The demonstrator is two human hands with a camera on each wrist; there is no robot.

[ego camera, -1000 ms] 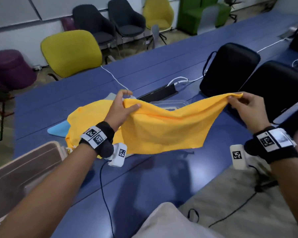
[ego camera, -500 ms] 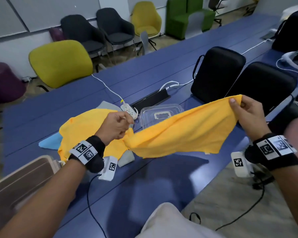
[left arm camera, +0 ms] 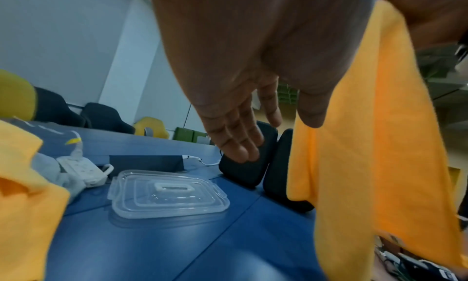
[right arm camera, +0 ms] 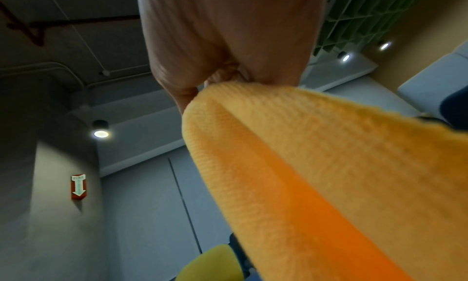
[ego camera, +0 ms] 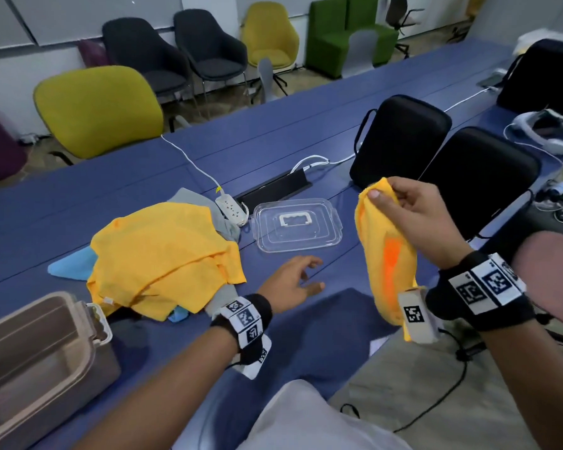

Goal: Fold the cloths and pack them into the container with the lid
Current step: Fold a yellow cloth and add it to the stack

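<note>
A yellow cloth [ego camera: 387,254] [left arm camera: 375,165] [right arm camera: 316,165] hangs in the air on the right, pinched at its top by my right hand [ego camera: 400,206] [right arm camera: 228,71]. My left hand [ego camera: 293,280] [left arm camera: 253,109] hovers low over the blue table [ego camera: 111,196], fingers spread and empty, left of the hanging cloth. A second yellow cloth [ego camera: 163,258] lies crumpled on a pile with a grey cloth [ego camera: 205,206] and a light blue cloth [ego camera: 69,267]. The clear lid [ego camera: 298,228] [left arm camera: 167,193] lies flat behind my left hand. The beige container [ego camera: 36,358] stands open at the near left.
A white power strip [ego camera: 231,214] with its cable lies between the cloth pile and the lid. Two black cases [ego camera: 400,141] stand at the right behind my right hand. A headset [ego camera: 546,131] and cables lie at the far right. Chairs line the table's far side.
My left hand has let go of the yellow cloth and dropped toward the table. The cloth, stretched between both hands before, now hangs from my right hand alone.
</note>
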